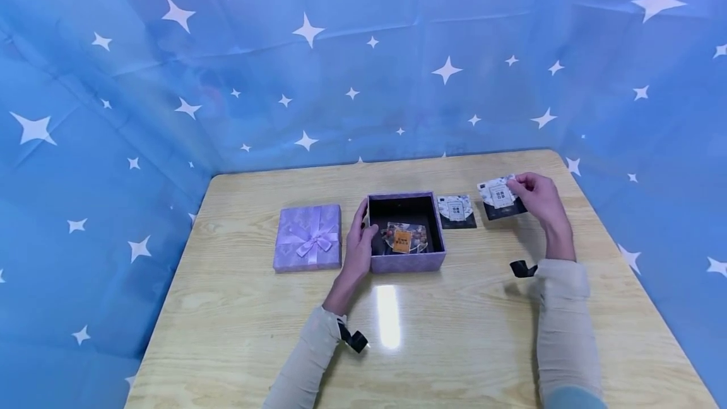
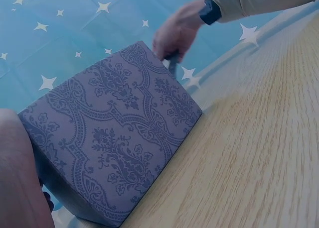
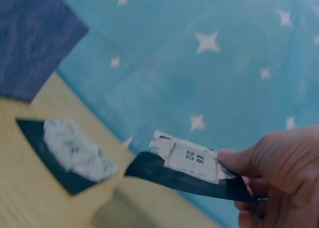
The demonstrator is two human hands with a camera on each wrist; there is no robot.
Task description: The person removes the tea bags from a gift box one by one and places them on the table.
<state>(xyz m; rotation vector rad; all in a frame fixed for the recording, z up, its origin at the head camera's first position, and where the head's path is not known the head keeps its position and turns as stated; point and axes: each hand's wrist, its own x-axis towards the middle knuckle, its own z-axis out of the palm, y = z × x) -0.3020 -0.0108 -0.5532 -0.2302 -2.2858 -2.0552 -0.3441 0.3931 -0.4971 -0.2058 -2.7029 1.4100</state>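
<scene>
An open purple gift box (image 1: 407, 262) with a dark inside stands mid-table. My left hand (image 1: 356, 246) holds its left wall, the thumb over the rim. In the left wrist view the box's patterned side (image 2: 114, 128) fills the middle. Inside lies a packet with an orange label (image 1: 402, 241). My right hand (image 1: 539, 199) pinches a flat black-and-white packet (image 3: 192, 163) by its edge, thumb on top, raised above the table at the right. A matching packet (image 1: 456, 211) lies flat beside the box's right wall.
The purple lid (image 1: 307, 238) with a ribbon bow lies left of the box. A blue curtain with white stars (image 1: 363, 62) hangs behind the wooden table (image 1: 454, 346) and along its sides. Black wrist cameras (image 1: 356, 341) are strapped to both sleeves.
</scene>
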